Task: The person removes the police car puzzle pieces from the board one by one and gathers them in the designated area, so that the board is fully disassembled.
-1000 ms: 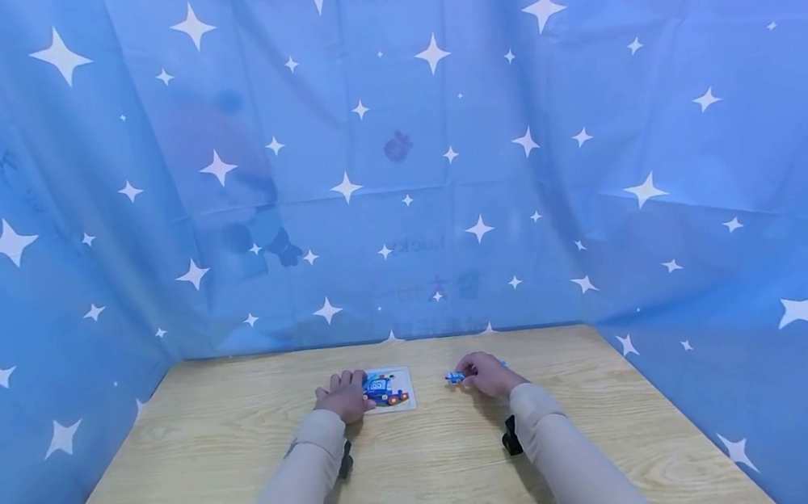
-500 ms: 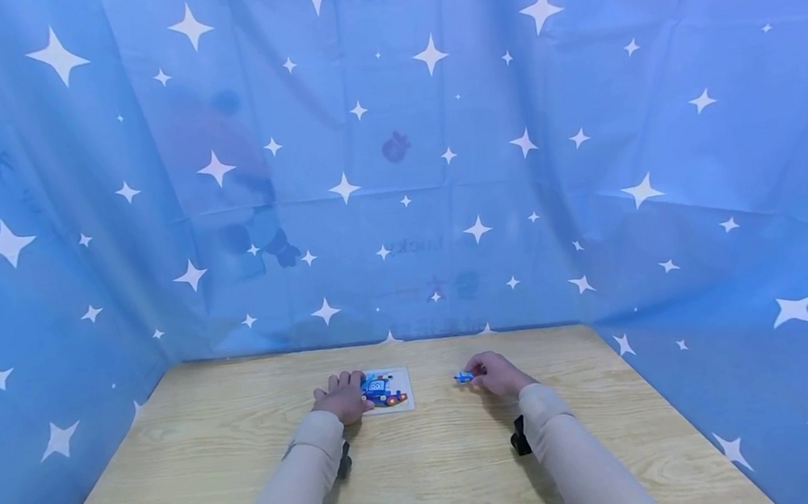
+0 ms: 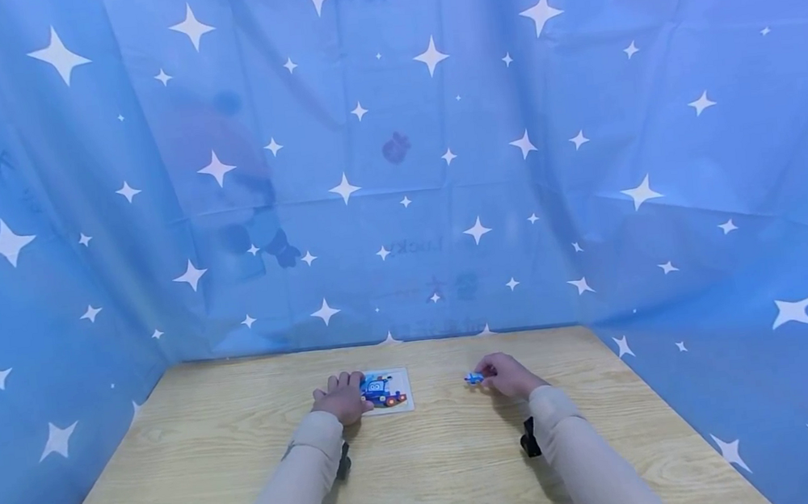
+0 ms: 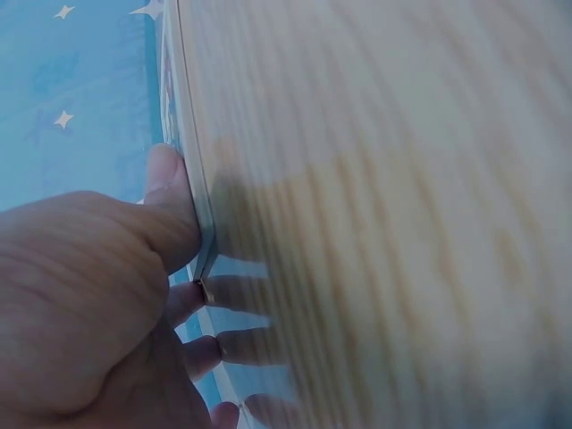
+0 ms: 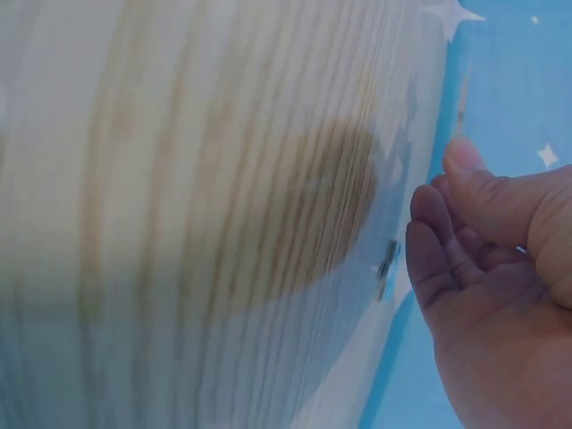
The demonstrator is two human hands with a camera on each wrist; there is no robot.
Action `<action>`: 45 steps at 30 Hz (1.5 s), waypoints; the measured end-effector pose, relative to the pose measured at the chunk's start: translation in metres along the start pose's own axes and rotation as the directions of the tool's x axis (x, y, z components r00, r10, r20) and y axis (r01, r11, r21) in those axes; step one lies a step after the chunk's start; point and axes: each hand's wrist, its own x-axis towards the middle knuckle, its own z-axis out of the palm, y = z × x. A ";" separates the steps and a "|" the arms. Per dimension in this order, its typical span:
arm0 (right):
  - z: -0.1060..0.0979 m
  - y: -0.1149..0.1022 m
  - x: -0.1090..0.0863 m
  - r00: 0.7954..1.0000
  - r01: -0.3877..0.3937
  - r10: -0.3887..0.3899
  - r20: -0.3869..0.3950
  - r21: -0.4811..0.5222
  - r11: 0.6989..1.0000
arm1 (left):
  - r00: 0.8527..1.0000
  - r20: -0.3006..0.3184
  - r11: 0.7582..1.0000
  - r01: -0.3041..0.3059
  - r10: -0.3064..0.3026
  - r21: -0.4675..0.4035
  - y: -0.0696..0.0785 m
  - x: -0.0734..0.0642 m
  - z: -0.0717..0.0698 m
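A small flat puzzle board (image 3: 400, 382) with a white border and a blue cartoon vehicle picture lies on the table, left of centre. My left hand (image 3: 342, 400) holds its left end. In the left wrist view the thumb (image 4: 168, 192) lies along the board's edge, with the fingertips touching the table beyond the corner. My right hand (image 3: 507, 373), to the right of the board, pinches a small blue puzzle piece (image 3: 473, 378) between thumb and fingers. From the right wrist the held piece (image 5: 462, 103) shows as a thin edge above the thumb tip.
In the right wrist view a small dark object (image 5: 386, 268) lies on the table by the fingers; its kind is unclear. The wooden table (image 3: 426, 477) ends at a blue curtain (image 3: 405, 268) with white stars, which also hangs along both sides.
My right hand has moved a little to the right, away from the board, with the blue puzzle piece. The left hand and the board have stayed in place.
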 end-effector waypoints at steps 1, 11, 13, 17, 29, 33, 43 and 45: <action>0.000 0.002 -0.001 1.000 -0.002 0.002 -0.002 -0.002 1.000 | 1.000 0.001 1.000 0.000 0.000 0.002 0.000 0.000 0.000; -0.007 0.013 -0.004 1.000 0.006 -0.006 0.001 -0.008 1.000 | 1.000 0.010 1.000 0.008 -0.008 0.009 -0.001 -0.002 -0.002; -0.008 0.014 -0.005 1.000 0.005 -0.005 -0.001 -0.007 1.000 | 1.000 0.014 1.000 0.009 -0.009 0.012 -0.001 -0.001 0.000; -0.009 0.017 -0.006 1.000 0.004 -0.004 -0.002 0.007 1.000 | 1.000 0.010 1.000 0.006 -0.006 0.026 -0.003 0.002 0.002; -0.015 0.030 -0.015 0.999 -0.045 0.044 0.018 0.052 0.998 | 1.000 0.004 1.000 -0.006 0.006 0.006 0.003 -0.009 -0.008; -0.019 0.033 -0.019 0.999 -0.034 0.034 0.011 0.040 0.999 | 1.000 0.014 1.000 -0.004 0.004 0.001 0.005 -0.011 -0.013; -0.026 0.042 -0.028 1.000 -0.014 0.013 0.023 0.061 0.998 | 1.000 0.012 1.000 -0.012 0.012 0.014 0.004 -0.009 -0.010; -0.026 0.044 -0.028 1.000 -0.016 0.014 0.026 0.071 0.997 | 1.000 0.011 1.000 -0.010 0.010 0.012 0.003 -0.009 -0.009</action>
